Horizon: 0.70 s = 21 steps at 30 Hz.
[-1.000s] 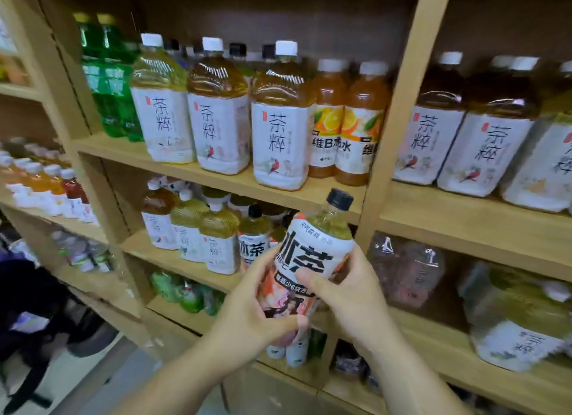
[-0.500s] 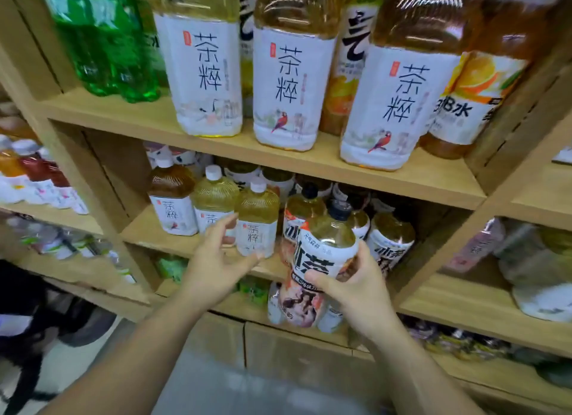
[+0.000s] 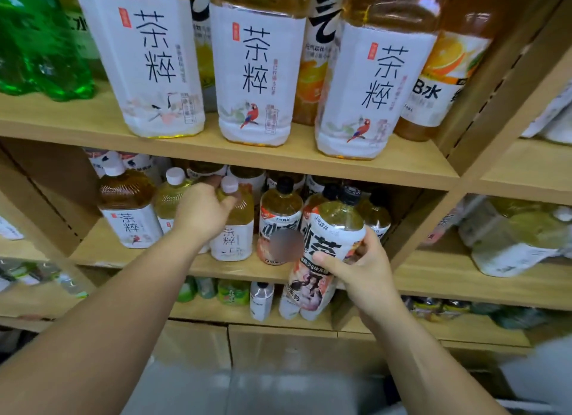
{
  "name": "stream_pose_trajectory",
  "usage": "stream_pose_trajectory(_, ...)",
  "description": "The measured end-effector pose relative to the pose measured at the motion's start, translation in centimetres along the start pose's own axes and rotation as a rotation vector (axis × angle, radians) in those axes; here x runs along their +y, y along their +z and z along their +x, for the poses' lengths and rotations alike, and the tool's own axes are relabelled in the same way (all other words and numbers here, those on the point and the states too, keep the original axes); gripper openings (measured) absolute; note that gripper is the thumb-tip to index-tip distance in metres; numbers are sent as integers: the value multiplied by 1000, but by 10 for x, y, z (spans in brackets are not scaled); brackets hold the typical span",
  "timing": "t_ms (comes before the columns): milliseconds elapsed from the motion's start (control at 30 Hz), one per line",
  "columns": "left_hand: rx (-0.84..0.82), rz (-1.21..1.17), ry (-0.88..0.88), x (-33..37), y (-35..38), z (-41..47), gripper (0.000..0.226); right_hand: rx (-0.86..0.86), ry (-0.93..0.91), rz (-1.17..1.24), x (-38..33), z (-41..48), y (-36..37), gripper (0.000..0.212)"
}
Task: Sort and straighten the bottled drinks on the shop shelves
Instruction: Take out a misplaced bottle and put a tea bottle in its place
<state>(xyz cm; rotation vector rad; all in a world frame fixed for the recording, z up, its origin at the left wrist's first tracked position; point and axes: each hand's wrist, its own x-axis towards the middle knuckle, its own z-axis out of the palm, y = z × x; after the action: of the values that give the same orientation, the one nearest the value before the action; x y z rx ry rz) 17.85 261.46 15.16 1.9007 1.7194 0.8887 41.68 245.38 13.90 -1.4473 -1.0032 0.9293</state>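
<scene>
My right hand (image 3: 362,272) grips a black-capped tea bottle (image 3: 328,247) with a white label, held tilted just in front of the middle shelf (image 3: 433,275). Behind it stand more black-capped bottles (image 3: 280,216) of the same kind. My left hand (image 3: 201,210) reaches into that shelf and closes around the shoulder of a small white-capped yellow tea bottle (image 3: 235,229). Two more white-capped tea bottles (image 3: 127,207) stand to its left.
Three big white-labelled tea bottles (image 3: 257,64) stand on the upper shelf (image 3: 402,170), with green bottles (image 3: 37,49) left and an orange drink bottle (image 3: 445,74) right. A wooden upright (image 3: 483,105) divides the bays. Small bottles (image 3: 261,300) fill the lowest shelf. Large tipped bottles (image 3: 520,238) lie at right.
My left hand let go of the black-capped bottle and reached into the middle shelf onto a white-capped bottle. The right hand kept the black-capped bottle and brought it nearer the shelf. The view moved closer.
</scene>
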Motion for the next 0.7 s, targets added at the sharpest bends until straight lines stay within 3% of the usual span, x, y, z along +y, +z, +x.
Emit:
stream_pose_trajectory(400, 184, -83, 115, -2, -1, -52, 28, 26, -17, -35, 6, -5, -29, 67)
stream_pose_trajectory(700, 223, -48, 224, 54, -22, -105, 22, -5, -46, 22, 9, -13, -68, 74)
